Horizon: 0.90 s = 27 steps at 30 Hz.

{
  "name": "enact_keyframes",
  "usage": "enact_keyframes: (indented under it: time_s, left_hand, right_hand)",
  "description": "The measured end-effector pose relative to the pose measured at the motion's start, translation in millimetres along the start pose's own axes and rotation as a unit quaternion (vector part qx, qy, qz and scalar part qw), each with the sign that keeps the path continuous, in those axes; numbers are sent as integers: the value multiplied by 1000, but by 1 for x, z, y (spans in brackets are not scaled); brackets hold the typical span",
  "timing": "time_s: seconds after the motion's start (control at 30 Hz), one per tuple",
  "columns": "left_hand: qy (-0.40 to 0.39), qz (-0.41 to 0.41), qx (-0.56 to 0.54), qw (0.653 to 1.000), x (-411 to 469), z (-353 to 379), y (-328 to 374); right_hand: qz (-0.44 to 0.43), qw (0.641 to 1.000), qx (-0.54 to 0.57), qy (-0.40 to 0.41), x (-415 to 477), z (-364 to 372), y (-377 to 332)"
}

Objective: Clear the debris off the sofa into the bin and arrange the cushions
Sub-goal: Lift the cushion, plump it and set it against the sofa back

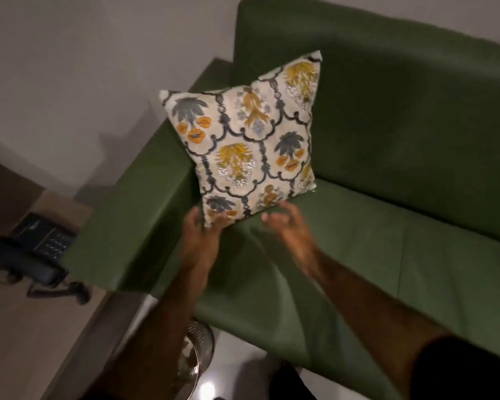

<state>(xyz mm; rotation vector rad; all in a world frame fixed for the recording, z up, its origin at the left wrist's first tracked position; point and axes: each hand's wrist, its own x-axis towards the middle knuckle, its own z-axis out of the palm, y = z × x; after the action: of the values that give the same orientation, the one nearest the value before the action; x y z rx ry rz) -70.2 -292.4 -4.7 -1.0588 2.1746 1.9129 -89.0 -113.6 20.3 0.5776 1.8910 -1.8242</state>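
Both forearms reach toward twelve o'clock: left hand [202, 229] pinches the cushion [243, 140] corner, right hand [289, 223] spread wide beside it, propping it against the sofa [387, 140] arm.

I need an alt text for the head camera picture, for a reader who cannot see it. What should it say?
A floral cushion stands tilted in the corner of a green sofa, leaning toward the armrest and backrest. The left hand touches its lower corner, and the blurred right hand is open beside its lower edge. A black telephone sits on a side table at left, and a metal bin stands below on the floor.
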Motion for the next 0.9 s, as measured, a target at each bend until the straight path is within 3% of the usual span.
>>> enact_keyframes:
  time_s: [0.17,0.27,0.37,0.47,0.63,0.9]
  left_hand:
    - [-12,7,-39,999,81,27,62]
    - [7,2,-67,998,97,43,68]
    - [30,22,-36,999,96,52,59]
    - [0,34,-42,999,88,55,51]
    - [-55,43,-47,996,49,63,44]
    - [-201,72,30,976,23,143,52]
  right_hand:
    - [-93,989,-99,51,112,-51,-55]
    - [-78,989,-113,53,151,-68,-73]
    - [-50,992,-116,1,180,-77,-74]
    - [-86,990,-112,-3,179,-73,-58]
    - [-83,996,4,35,122,-92,-23]
    - [-56,973,54,216,46,-179,15]
